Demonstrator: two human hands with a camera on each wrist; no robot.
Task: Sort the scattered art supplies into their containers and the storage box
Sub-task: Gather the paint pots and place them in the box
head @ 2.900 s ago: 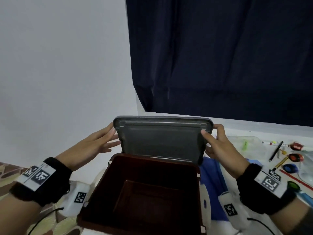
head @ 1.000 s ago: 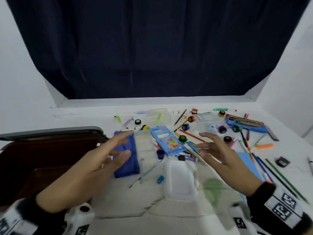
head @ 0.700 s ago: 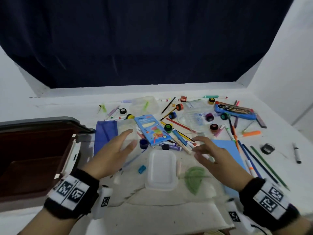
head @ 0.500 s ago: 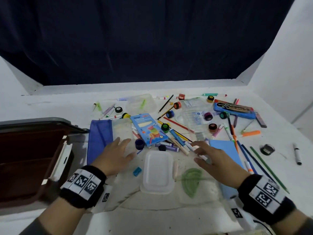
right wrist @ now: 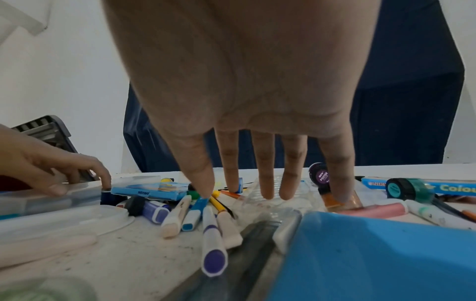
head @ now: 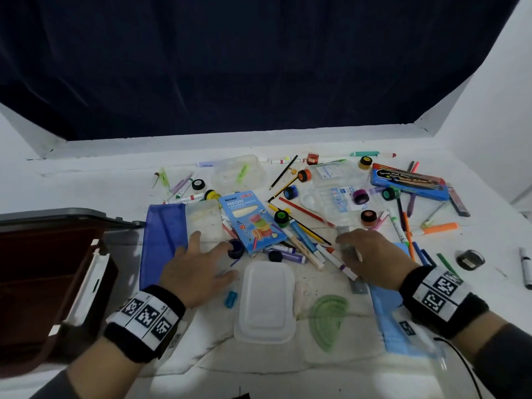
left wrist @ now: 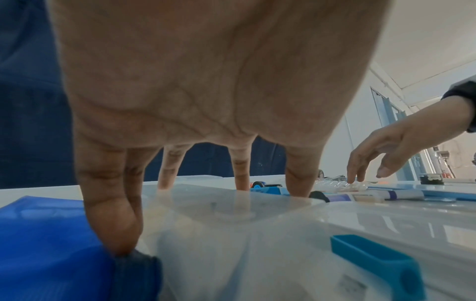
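Since half a second ago, both hands have been lowered onto the clutter. Spread and gripping nothing, the left hand (head: 198, 272) is pressed on a clear container (head: 205, 223) at 10 o'clock, probably to steady it. Above markers (head: 316, 251) the right hand (head: 371, 257) is splayed, empty. At 9 o'clock the storage box (head: 43, 272) is left open for filling.

Right hand over scattered markers, right wrist view.
Right hand (right wrist: 239, 85): fingers (right wrist: 266, 175) straight, spread, pointing down, holding nothing. Below: white markers (right wrist: 211, 234) with purple and blue caps, strewn on the table (right wrist: 123, 254). Blue Ninso pencil box (right wrist: 149, 190) beyond them. Purple poster-paint pot (right wrist: 320, 176) on its side, right. Blue sheet (right wrist: 373, 258) near right. Left hand (right wrist: 43, 165) on a clear container (right wrist: 49, 198), far left.
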